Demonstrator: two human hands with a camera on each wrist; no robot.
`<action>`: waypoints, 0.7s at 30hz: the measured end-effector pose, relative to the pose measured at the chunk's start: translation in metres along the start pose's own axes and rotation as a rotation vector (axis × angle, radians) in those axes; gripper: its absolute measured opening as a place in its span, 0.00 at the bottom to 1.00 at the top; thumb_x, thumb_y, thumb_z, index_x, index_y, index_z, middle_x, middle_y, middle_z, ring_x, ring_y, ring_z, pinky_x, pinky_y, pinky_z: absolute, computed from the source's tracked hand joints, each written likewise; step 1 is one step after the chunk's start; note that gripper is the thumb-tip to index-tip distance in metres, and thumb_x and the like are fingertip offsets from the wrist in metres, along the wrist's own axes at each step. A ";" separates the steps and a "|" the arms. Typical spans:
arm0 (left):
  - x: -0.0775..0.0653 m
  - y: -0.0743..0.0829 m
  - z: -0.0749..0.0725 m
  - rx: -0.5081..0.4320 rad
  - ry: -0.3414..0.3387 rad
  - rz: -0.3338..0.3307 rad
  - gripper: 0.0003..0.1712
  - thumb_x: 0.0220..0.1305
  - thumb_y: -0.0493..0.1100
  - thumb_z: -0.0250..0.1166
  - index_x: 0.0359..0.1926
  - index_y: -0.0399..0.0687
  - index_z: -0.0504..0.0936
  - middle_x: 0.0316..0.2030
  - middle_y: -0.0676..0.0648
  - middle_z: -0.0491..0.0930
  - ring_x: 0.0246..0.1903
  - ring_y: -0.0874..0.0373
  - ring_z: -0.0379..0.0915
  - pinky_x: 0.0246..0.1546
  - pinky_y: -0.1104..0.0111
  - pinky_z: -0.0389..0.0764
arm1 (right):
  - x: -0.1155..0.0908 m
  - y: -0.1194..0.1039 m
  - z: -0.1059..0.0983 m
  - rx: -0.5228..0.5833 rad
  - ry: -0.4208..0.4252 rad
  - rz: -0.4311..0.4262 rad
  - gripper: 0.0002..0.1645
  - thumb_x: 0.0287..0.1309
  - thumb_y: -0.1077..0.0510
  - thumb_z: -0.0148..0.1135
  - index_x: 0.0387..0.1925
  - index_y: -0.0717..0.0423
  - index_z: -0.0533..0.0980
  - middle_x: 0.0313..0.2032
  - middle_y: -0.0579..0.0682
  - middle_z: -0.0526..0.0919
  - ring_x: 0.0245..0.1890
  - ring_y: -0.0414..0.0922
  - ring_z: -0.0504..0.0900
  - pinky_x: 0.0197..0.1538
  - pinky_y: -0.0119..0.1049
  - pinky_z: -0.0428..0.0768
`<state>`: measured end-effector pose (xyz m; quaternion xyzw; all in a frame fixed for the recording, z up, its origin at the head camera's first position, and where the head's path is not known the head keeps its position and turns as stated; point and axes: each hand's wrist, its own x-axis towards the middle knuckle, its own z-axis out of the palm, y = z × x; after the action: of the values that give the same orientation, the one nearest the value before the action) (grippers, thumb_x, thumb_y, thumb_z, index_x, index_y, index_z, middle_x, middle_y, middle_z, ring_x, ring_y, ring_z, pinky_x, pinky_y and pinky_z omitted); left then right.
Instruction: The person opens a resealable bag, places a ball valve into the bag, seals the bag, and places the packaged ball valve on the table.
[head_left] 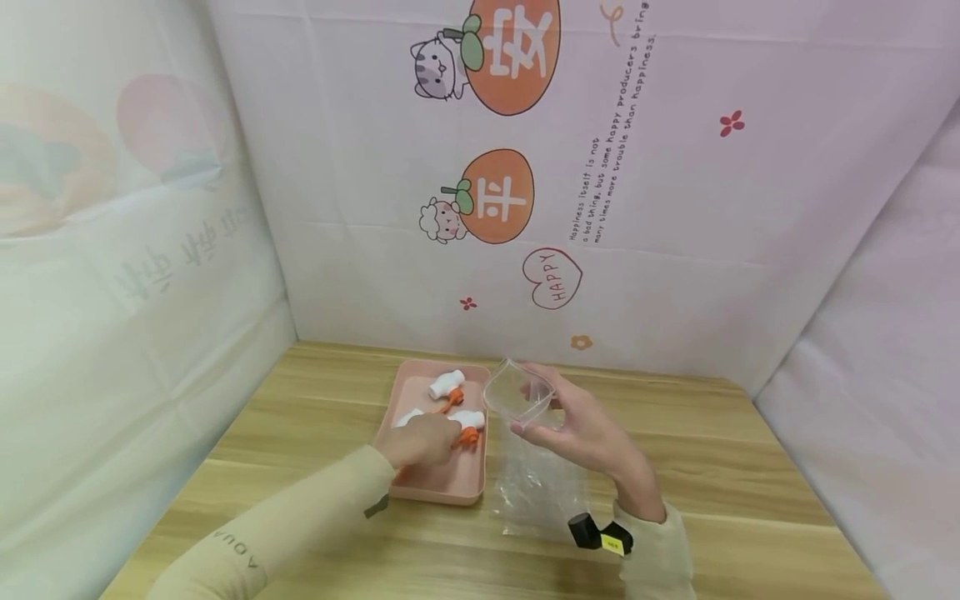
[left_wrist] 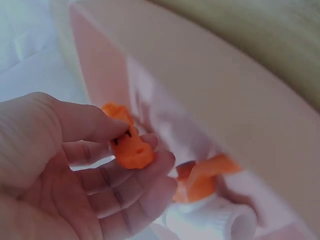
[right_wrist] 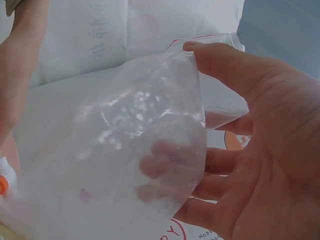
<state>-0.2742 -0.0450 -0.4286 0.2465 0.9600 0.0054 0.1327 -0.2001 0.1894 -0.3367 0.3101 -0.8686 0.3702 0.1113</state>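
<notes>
Inside the pink tray (head_left: 442, 485), my left hand (head_left: 427, 439) pinches a small orange plastic piece (left_wrist: 131, 149) between thumb and fingers. White plastic pieces with orange parts lie in the tray, one at the back (head_left: 447, 383) and one right beside my fingers (head_left: 470, 420). Another white piece (head_left: 409, 417) is partly covered by my left hand. My right hand (head_left: 585, 425) holds a clear plastic bag (right_wrist: 125, 125) at its mouth, thumb and fingers on the rim spreading it apart. The bag's body hangs down toward the table, right of the tray.
The wooden table (head_left: 697, 467) carries the tray and runs back to a printed white cloth wall (head_left: 660, 300). Cloth also stands on the left (head_left: 150, 333) and right (head_left: 885, 383). A black device with a yellow label (head_left: 611, 543) sits at my right wrist.
</notes>
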 end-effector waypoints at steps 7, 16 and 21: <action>0.003 -0.009 -0.009 -0.095 0.113 0.036 0.02 0.61 0.40 0.59 0.31 0.50 0.74 0.24 0.53 0.72 0.25 0.58 0.67 0.28 0.68 0.70 | 0.001 0.001 0.000 0.006 0.026 -0.008 0.44 0.48 0.45 0.69 0.65 0.38 0.59 0.44 0.45 0.79 0.43 0.43 0.79 0.45 0.40 0.79; 0.007 -0.014 -0.018 -0.265 0.226 0.118 0.08 0.63 0.43 0.60 0.29 0.46 0.74 0.23 0.52 0.69 0.24 0.58 0.64 0.27 0.70 0.68 | 0.001 0.003 0.001 -0.005 0.045 -0.013 0.42 0.49 0.48 0.69 0.64 0.44 0.61 0.44 0.47 0.80 0.43 0.44 0.79 0.46 0.39 0.79; 0.012 -0.011 -0.021 -0.208 0.254 0.165 0.09 0.59 0.44 0.64 0.28 0.45 0.75 0.23 0.53 0.72 0.26 0.58 0.66 0.31 0.68 0.69 | 0.000 0.003 -0.002 -0.014 0.064 -0.002 0.42 0.47 0.51 0.71 0.64 0.46 0.62 0.43 0.47 0.80 0.43 0.44 0.79 0.46 0.37 0.79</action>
<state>-0.2950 -0.0482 -0.4118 0.3065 0.9399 0.1467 0.0340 -0.2025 0.1923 -0.3372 0.2982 -0.8668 0.3739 0.1413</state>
